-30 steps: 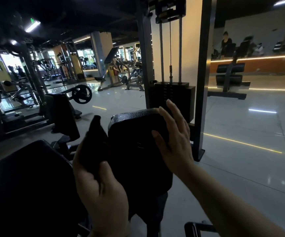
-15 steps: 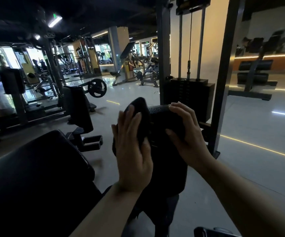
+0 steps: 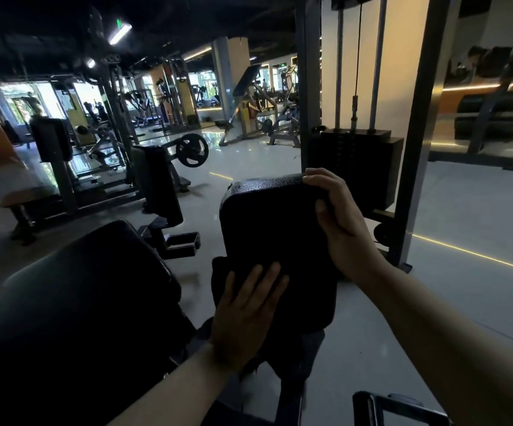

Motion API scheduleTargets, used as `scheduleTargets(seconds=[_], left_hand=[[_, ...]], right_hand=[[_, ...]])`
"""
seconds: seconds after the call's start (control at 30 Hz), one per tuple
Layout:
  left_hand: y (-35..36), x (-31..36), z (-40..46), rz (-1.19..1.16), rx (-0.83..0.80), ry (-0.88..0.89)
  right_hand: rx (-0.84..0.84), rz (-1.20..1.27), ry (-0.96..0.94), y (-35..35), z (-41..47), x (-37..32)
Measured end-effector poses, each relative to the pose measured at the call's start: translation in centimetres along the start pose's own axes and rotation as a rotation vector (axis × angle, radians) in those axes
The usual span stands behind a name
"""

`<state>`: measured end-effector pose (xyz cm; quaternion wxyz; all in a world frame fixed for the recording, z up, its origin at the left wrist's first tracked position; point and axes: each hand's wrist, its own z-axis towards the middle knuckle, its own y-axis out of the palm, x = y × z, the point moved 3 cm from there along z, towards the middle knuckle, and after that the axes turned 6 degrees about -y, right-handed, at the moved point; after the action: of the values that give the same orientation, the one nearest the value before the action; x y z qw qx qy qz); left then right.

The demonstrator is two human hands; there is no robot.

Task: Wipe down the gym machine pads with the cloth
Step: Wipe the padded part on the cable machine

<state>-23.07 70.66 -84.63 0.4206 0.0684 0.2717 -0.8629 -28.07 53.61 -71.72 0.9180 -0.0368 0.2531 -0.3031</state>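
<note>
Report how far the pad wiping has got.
Nothing looks clearly finished. In hand: the left hand presses the dark cloth flat against the lower face of the small pad, while the right hand grips its top corner. Left: the large pad beside it, which is untouched now.

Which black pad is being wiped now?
The upright pad, gripped by the right hand; the left hand presses the cloth on it.
</note>
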Motion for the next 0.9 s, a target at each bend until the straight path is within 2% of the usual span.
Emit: scheduleTargets(seconds=[0.27,0.53,0.63,0.73,0.8,0.9], left_hand=[[-4.1,-3.0,11.2,-0.125,0.089,-0.248],[-0.5,-0.4,1.0,-0.077,-0.03,-0.115],[-2.2,-1.8,6.3,-0.116,0.047,-0.175],[-4.3,-3.4,13.0,-0.189,0.152,-0.319],[-4.3,-3.2,13.4,-0.192,0.173,-0.342],[-2.4,-1.7,8.6,-0.2,0.134,-0.303]], right_hand=[[-0.026,-0.17,-0.089,0.0,-0.4,-0.2],[-0.049,-0.551,-0.214,0.6,-1.5,0.6],[-0.013,-0.556,-0.222,0.9,-1.6,0.7],[-0.015,-0.591,-0.224,1.0,-1.6,1.1],[-0.021,-0.604,-0.24,1.0,-1.7,1.2],[-0.005,-0.58,-0.229,1.1,-1.6,1.3]])
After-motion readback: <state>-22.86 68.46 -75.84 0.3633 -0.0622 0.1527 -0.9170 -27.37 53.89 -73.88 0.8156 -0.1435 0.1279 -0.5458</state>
